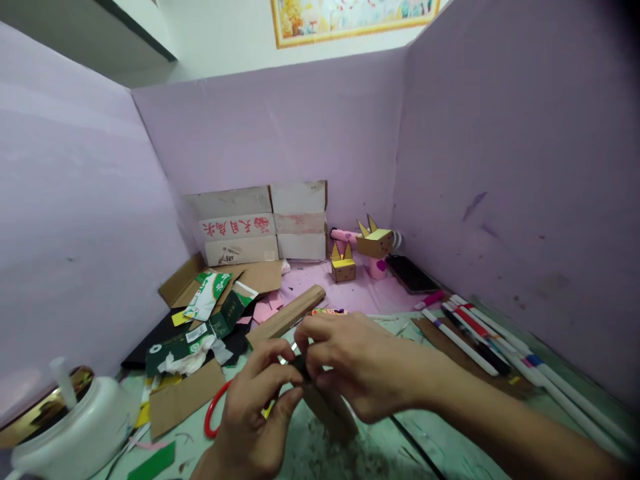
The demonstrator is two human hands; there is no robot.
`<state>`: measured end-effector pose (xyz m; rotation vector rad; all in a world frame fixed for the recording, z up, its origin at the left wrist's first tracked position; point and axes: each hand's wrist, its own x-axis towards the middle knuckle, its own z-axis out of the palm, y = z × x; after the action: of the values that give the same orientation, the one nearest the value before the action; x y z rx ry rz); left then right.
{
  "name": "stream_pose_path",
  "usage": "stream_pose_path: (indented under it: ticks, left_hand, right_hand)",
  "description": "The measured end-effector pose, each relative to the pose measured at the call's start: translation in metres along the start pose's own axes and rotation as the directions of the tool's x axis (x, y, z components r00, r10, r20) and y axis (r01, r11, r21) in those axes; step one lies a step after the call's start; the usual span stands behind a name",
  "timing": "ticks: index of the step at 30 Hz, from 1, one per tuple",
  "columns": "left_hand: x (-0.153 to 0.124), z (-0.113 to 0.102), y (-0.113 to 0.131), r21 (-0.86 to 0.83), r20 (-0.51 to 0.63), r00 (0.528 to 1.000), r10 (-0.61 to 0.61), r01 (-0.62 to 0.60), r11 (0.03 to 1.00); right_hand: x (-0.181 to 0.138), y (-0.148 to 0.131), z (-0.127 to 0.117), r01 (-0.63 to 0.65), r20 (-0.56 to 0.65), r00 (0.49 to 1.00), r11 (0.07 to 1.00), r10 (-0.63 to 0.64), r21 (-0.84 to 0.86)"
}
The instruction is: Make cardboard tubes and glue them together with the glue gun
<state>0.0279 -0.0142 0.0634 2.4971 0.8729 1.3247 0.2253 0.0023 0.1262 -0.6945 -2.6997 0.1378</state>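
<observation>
Your left hand (263, 410) and right hand (356, 360) hide most of the dark piece (301, 365) | your left covers part of the red handle (212, 413) | framed picture (353, 21): top cut off

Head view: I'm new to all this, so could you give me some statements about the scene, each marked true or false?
1. The left hand and right hand meet at a small dark piece. True.
2. The red loop lies beside the right forearm. False: the red loop is beside the left hand.
3. A printed white box panel stands upright before the purple back wall. True.
4. The white pens lie at the picture's left edge. False: the white pens lie on the right side.
5. A small cardboard box with pointed ears stands near the back. True.
</observation>
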Motion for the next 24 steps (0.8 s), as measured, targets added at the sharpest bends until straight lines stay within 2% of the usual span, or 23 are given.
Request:
stream_pose_path:
  ticks: [3,6,10,16,22,24]
  left_hand:
    - [0.0,0.001,-0.001,0.024,-0.046,0.999,-0.023,0.024,0.999]
    - [0.002,0.002,-0.001,-0.002,-0.039,0.996,-0.081,0.081,0.997]
    - [0.006,-0.002,-0.006,-0.017,0.007,0.999,-0.048,0.048,0.999]
    - [0.006,-0.008,-0.009,0.008,0.055,0.998,-0.008,0.007,1.0]
    - [0.006,-0.008,-0.008,0.042,0.093,0.989,-0.113,0.109,0.993]
    - [0.004,-0.005,-0.011,0.005,0.039,0.986,-0.164,0.163,0.987]
  right_hand:
    - [0.012,0.008,-0.003,0.0,0.038,0.999,1.0,0.001,-0.025]
    - [0.017,0.01,-0.003,0.007,0.072,0.997,1.0,-0.005,-0.027]
    - [0.021,0.008,-0.002,0.016,0.116,0.993,0.999,-0.012,-0.037]
    - [0.022,0.007,-0.003,0.104,0.145,0.986,0.989,-0.088,-0.107]
    - [0.032,0.002,-0.005,0.107,0.127,0.988,0.984,-0.089,-0.139]
    - [0.037,0.001,-0.008,0.044,0.12,0.992,0.991,-0.029,-0.127]
